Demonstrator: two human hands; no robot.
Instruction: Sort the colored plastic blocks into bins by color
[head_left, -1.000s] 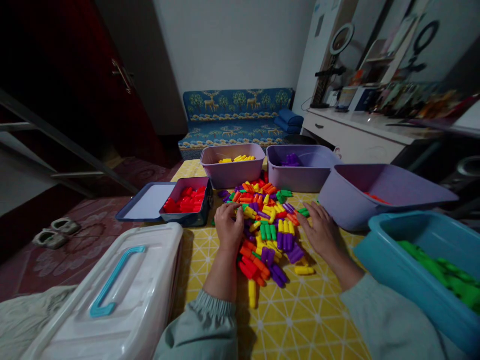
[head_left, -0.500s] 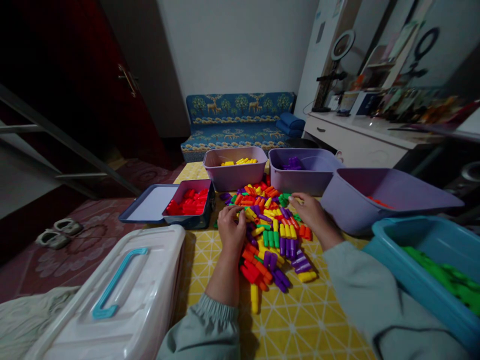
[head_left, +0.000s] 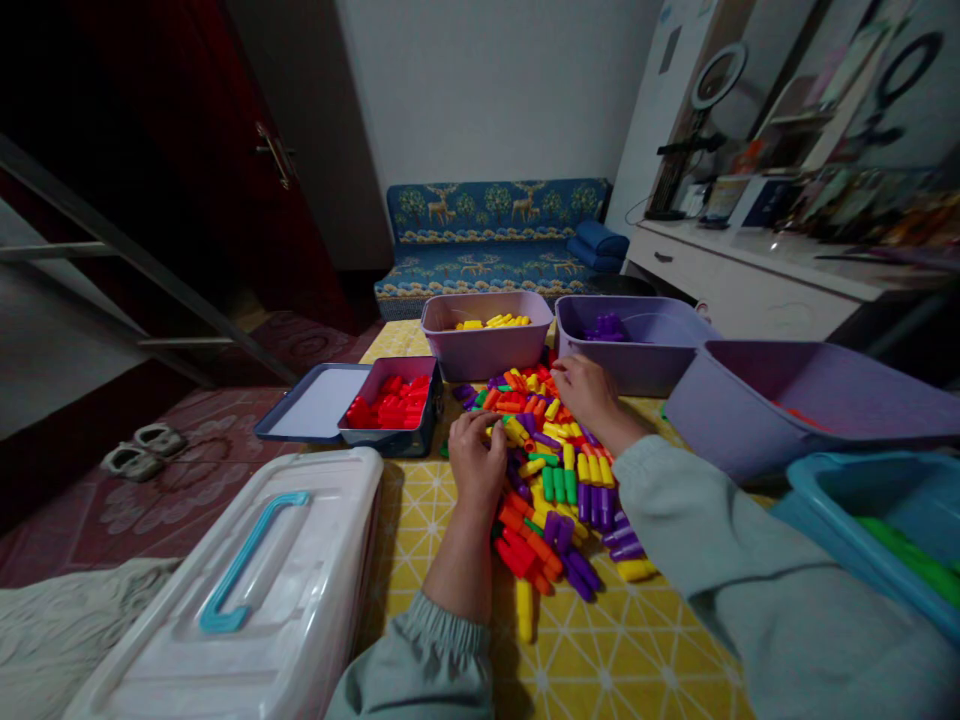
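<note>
A heap of small plastic building pieces [head_left: 559, 487] in red, orange, yellow, green and purple lies on the yellow patterned tablecloth [head_left: 420, 520]. My left hand [head_left: 478, 460] rests at the heap's left edge, its fingers curled down toward the thumb. A bit of yellow shows between them, but whether it is gripped is unclear. Over the far side of the heap, my right hand [head_left: 592, 395] reaches with bent fingers and the thumb slightly apart, near orange and yellow pieces. No held piece is visible there.
A tin of red pieces [head_left: 435, 400] stands left, beside its lid. Behind are a bin with yellow pieces [head_left: 484, 355] and a bin with purple pieces [head_left: 630, 365]. At right stand another purple bin [head_left: 720, 420] and a blue tub [head_left: 832, 500]. A white lidded box [head_left: 300, 590] sits front left.
My right hand has moved left and farther away across the heap, off the green pieces at its right edge. My left hand has hardly moved. The view has shifted slightly.
</note>
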